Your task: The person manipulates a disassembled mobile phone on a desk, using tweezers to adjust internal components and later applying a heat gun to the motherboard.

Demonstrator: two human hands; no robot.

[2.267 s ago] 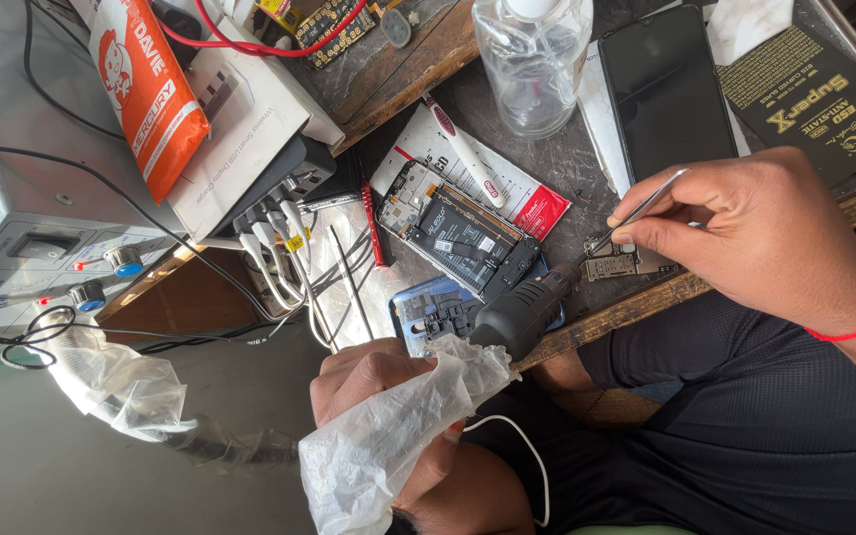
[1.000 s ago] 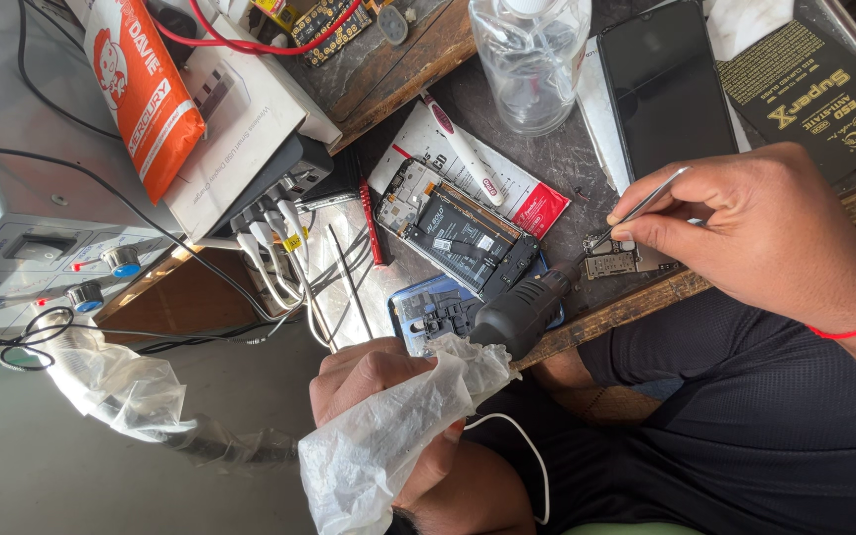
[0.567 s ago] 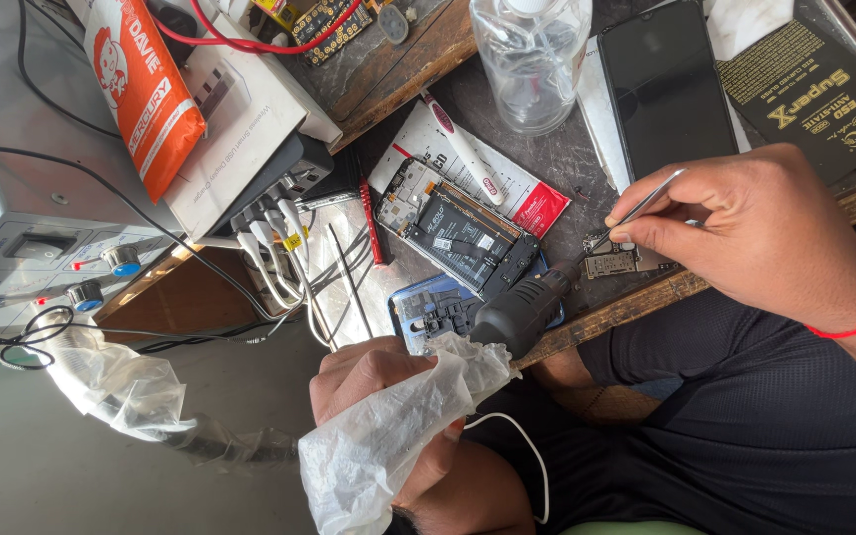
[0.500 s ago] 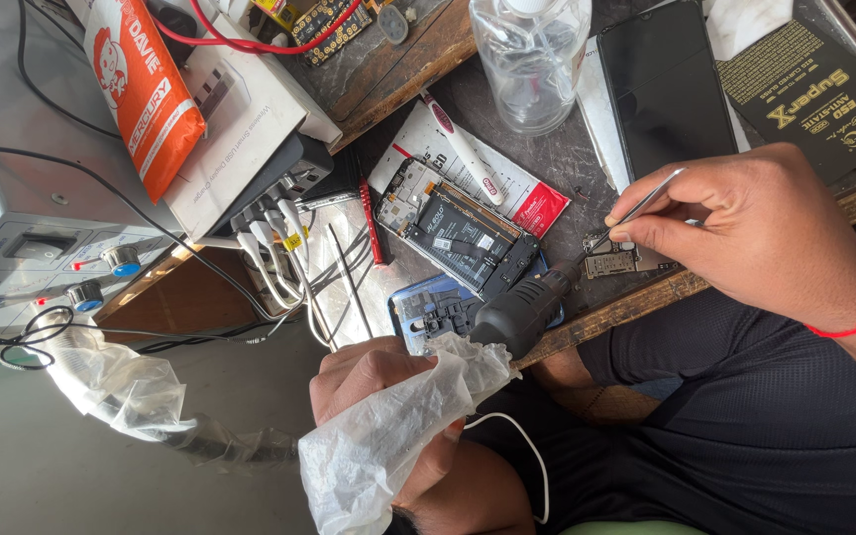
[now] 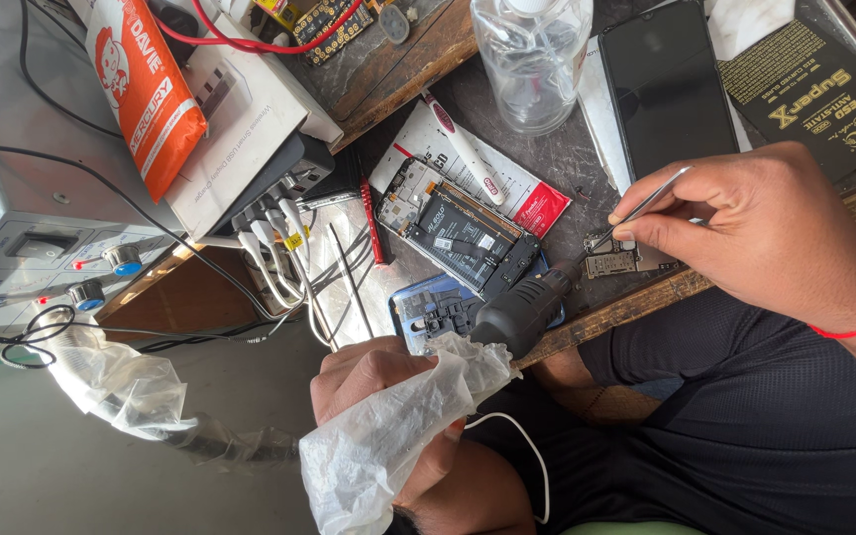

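At 3 o'clock on the surface (image 5: 557,159), right hand (image 5: 765,233) pinches tweezers (image 5: 636,210) over small board (image 5: 626,260); left hand (image 5: 388,396) grips hot-air handpiece (image 5: 522,312); component lift next needs steady tips.

Opened phone (image 5: 463,238) at bench centre, small circuit board (image 5: 618,261) to its right at near edge under my tweezers (image 5: 636,210). Bottle (image 5: 532,59) far of phone. My hot-air handle (image 5: 517,315) near of phone. Power unit (image 5: 42,248) far left.
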